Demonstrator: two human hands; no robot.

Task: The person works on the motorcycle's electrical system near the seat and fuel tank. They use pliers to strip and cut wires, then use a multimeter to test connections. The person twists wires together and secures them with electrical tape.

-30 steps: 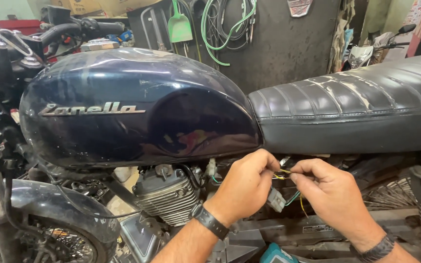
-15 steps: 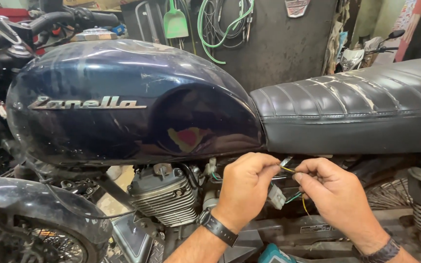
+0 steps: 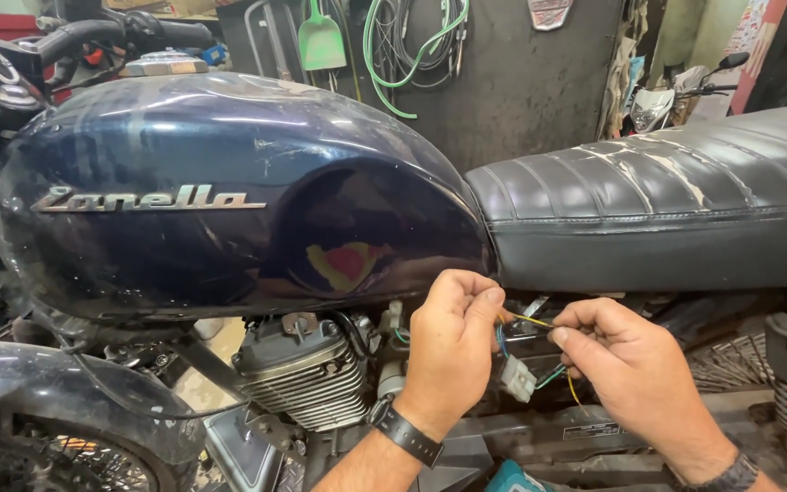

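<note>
Under the seat's (image 3: 667, 210) front edge, the left hand (image 3: 453, 351) pinches the yellow wire (image 3: 532, 320); it runs level to the right hand (image 3: 626, 378), apparently closed on it; a white connector (image 3: 517, 378) dangles between.

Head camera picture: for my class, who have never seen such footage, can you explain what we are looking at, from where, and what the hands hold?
The camera sits on a person's head and looks down at their own bare hands beside a motorcycle. Above them are the dark blue tank and the black seat; below is the finned engine. The left hand and right hand pinch thin coloured wires between them, under the seat. A small white connector hangs from those wires. Both wrists wear dark bands.
</note>
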